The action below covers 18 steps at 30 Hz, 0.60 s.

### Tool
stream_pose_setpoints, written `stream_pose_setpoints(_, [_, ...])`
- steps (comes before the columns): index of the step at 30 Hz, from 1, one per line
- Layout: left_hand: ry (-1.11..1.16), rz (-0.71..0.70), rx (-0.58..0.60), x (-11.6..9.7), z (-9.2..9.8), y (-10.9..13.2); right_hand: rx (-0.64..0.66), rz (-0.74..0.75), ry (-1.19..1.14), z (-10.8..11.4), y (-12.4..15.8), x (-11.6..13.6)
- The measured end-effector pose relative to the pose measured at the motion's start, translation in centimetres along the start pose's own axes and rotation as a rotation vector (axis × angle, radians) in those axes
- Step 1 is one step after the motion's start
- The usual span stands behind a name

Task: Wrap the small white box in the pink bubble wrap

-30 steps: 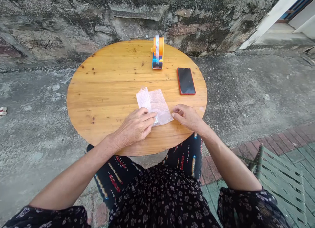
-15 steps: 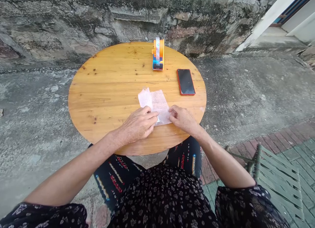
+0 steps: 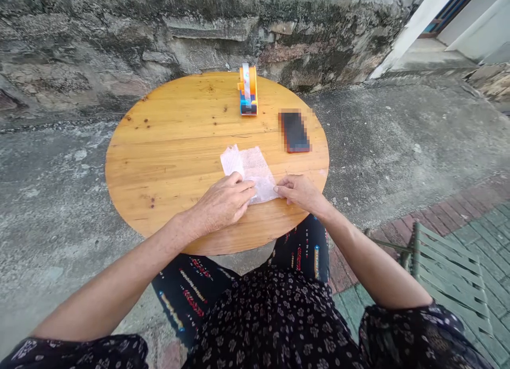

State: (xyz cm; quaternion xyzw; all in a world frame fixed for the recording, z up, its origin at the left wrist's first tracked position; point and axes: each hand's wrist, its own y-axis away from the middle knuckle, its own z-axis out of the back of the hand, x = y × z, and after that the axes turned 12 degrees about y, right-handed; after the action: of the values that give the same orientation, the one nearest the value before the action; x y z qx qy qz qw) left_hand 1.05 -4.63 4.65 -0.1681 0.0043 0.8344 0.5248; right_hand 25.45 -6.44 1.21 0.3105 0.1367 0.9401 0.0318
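A thin, pinkish-white translucent wrapping sheet (image 3: 258,169) lies near the front of the round wooden table, its left part folded over at an angle. My left hand (image 3: 227,201) rests on the lower left of the sheet, fingers bent together and pressing on it. What may lie under those fingertips is hidden. At the sheet's lower right corner, my right hand (image 3: 300,192) pinches the edge between thumb and fingers.
Toward the back of the wooden table (image 3: 175,130) stands an orange and blue tape dispenser (image 3: 248,90) with a roll of tape. A phone (image 3: 295,132), blurred out, lies at the right. A green slatted chair (image 3: 450,278) is on the right, and a stone wall (image 3: 119,44) runs behind.
My right hand's fingers have straightened from a loose curl into a pinch at the sheet's right corner. My left hand stays on the sheet. The whole view has shifted slightly.
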Motion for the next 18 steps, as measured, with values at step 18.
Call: stream_pose_setpoints(18, [0.055, 0.021, -0.004, -0.1, 0.0, -0.2, -0.055, -0.004, 0.075, 0.1, 0.1, 1.3])
